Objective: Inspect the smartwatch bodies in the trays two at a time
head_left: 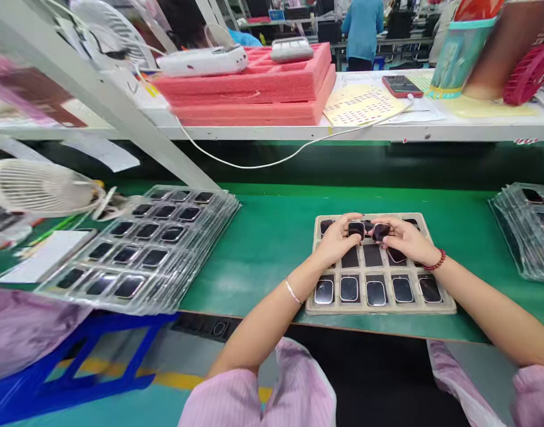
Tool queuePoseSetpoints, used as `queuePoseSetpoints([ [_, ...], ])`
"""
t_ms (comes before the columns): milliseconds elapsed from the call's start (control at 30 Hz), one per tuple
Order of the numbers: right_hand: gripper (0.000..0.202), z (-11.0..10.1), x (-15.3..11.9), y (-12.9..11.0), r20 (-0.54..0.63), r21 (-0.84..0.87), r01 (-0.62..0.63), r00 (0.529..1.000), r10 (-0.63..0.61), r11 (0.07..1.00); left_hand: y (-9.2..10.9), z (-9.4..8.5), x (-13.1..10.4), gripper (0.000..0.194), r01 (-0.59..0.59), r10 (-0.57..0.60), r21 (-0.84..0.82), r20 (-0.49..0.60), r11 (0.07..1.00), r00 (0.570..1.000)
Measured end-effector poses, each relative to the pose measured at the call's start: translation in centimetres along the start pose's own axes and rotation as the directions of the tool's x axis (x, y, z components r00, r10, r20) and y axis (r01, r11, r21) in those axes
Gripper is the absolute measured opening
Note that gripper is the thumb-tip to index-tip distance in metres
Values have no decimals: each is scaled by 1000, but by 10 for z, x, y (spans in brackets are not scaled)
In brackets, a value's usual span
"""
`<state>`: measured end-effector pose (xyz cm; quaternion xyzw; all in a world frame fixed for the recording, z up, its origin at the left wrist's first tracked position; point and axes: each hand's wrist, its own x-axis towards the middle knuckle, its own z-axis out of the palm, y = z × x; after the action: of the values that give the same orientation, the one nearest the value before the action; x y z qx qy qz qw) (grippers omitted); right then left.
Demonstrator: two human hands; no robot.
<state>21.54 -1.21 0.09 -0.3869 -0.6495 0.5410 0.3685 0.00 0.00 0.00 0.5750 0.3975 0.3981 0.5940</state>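
Observation:
A beige tray (338, 309) with rows of compartments lies on the green table, several dark square watch-like pieces in its front row. Over its back part, my left hand (336, 242) pinches one dark square piece (355, 230) between thumb and fingers. Close beside it on the right, my right hand (408, 240) grips another dark rounded-square piece (381, 232). Both pieces are held just above the tray, a small gap between them. Some middle compartments show only dark bottoms, and my hands hide part of the back row.
Stacked clear trays (183, 255) of dark square pieces stand at the left, another stack (527, 237) at the right edge. A white fan (41, 187) is far left. A shelf (272, 133) with pink foam (254, 89) and a hanging cable crosses behind. A person in blue (363, 29) stands beyond.

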Motion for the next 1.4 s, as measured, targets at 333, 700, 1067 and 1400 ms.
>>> queuePoseSetpoints([
  [333,15,3,-5,-3,3,-242,177,983,-182,954,1,-4,-6,19,-108,114,226,-13,968,993],
  [700,25,1,-11,-18,195,-849,307,938,-285,431,22,-12,-17,23,-215,134,887,175,408,975],
  [1067,15,-61,-57,-37,46,-949,-15,982,185,315,45,17,-10,26,-299,94,906,284,301,954],
  [1400,24,-68,-56,-29,-12,-521,-10,1000,5,853,23,88,7,32,-425,125,867,406,261,905],
])
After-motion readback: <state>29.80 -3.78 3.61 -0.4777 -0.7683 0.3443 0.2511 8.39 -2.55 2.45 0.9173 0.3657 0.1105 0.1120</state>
